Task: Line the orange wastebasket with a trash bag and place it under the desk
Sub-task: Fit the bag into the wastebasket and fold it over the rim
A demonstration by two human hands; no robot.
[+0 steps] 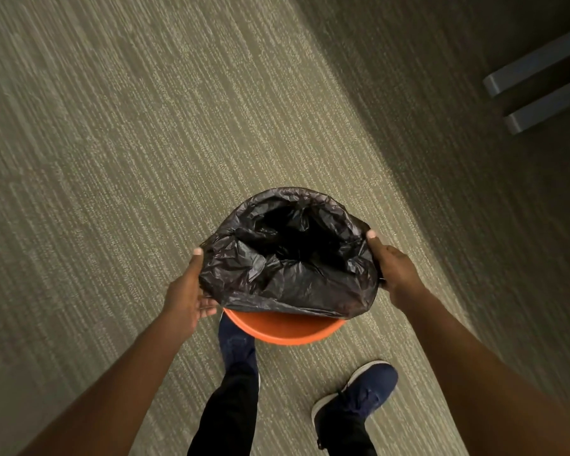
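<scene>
A black trash bag [287,258] is spread open over the orange wastebasket [283,329], which I look down into from above. The bag covers the far rim and both sides; the near orange rim shows bare below the bag's hem. My left hand [188,291] grips the bag's edge on the left side, thumb on top and fingers under the plastic. On the right side my right hand [394,268] grips the bag's edge the same way. The basket sits in front of my feet.
Striped grey-green carpet [145,159] covers the floor all around. Two grey metal bars [540,90], probably furniture feet, lie in the shaded area at the upper right. My two dark blue shoes [359,399] stand just behind the basket.
</scene>
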